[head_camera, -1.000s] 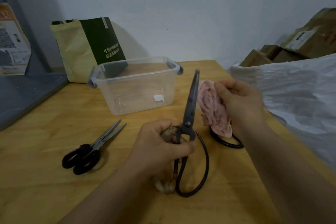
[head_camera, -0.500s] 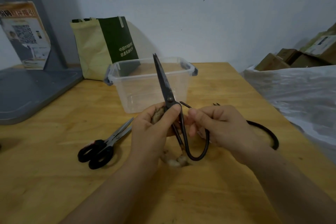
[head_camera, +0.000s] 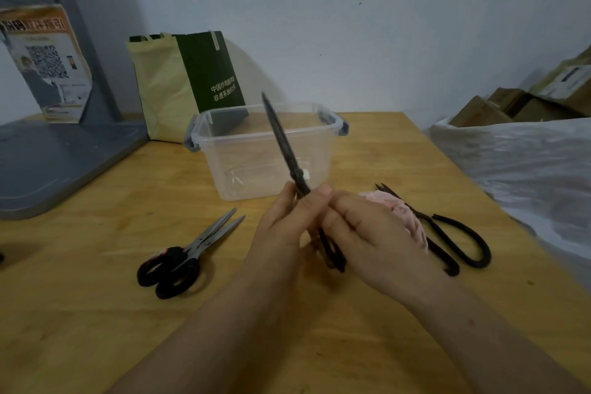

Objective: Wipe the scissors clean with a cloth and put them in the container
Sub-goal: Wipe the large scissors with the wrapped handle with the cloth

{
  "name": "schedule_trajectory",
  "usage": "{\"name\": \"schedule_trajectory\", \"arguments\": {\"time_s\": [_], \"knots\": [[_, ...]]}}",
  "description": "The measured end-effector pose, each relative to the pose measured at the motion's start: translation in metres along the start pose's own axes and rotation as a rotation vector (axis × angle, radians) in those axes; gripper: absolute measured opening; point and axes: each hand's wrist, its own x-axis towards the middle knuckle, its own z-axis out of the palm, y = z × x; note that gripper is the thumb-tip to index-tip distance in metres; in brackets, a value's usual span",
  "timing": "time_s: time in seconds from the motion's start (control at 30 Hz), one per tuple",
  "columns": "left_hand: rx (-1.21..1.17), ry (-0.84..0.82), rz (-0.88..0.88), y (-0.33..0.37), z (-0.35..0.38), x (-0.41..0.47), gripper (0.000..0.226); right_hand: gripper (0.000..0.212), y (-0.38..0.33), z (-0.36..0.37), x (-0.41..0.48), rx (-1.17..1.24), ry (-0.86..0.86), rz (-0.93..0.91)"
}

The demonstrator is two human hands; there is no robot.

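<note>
Three pairs of scissors are in view; one is in hand. The black scissors [head_camera: 287, 150] are held above the table [head_camera: 96, 313], blades together, with the long axis running from the handles at 5 o'clock to the tip at 11 o'clock. The left hand [head_camera: 281, 233] grips them just below the pivot. The right hand [head_camera: 367, 233] meets them from 3 o'clock, fingers curled at the handle loops. Whether it also pinches the pink cloth [head_camera: 412, 221] cannot be told, as the cloth shows only past its knuckles.

The container [head_camera: 204, 125] stands at 12 o'clock of both hands, and the tip overlaps its near wall in this view. It is clear plastic with the lid off and holds no scissors. Placement will likely require a carry toward 12 o'clock, then tilting the long axis down to fit inside.

A second black pair [head_camera: 462, 226] lies at 3 o'clock beside the cloth. Steel scissors [head_camera: 200, 249] lie at 9 o'clock.
</note>
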Motion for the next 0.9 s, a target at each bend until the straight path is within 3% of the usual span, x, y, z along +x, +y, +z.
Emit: {"name": "schedule_trajectory", "arguments": {"time_s": [0.13,0.2,0.27,0.37,0.47,0.53,0.6,0.7,0.9], "knots": [[-0.330,-0.040,-0.172,-0.007,-0.002,0.005,0.023,0.022,-0.003,-0.006,-0.002,0.173,-0.010,0.067],[-0.575,-0.046,-0.182,-0.006,-0.002,0.006,0.036,0.017,-0.002,-0.011,-0.002,0.283,0.107,0.146],[-0.609,-0.053,-0.131,-0.003,-0.004,0.006,0.049,0.008,0.005,-0.017,0.001,0.248,0.263,0.211],[-0.582,-0.040,-0.083,0.001,-0.007,0.006,0.053,0.036,0.019,-0.022,0.003,0.081,0.204,0.350],[-0.553,0.017,-0.021,0.001,-0.008,0.007,0.057,0.014,0.017,-0.020,0.002,0.115,0.050,0.348],[-0.501,0.052,0.032,0.002,-0.008,0.008,0.050,0.027,0.014,-0.017,0.001,0.188,0.055,0.330],[-0.396,0.119,0.057,0.004,-0.008,0.007,0.028,0.030,0.014,-0.016,0.002,0.223,0.116,0.323],[-0.113,0.230,0.098,0.003,-0.009,0.005,0.016,0.031,0.015,-0.014,0.004,0.216,0.188,0.329],[0.073,0.271,0.177,-0.001,-0.007,0.005,0.027,0.026,0.021,-0.009,0.002,0.232,0.178,0.377]]}}
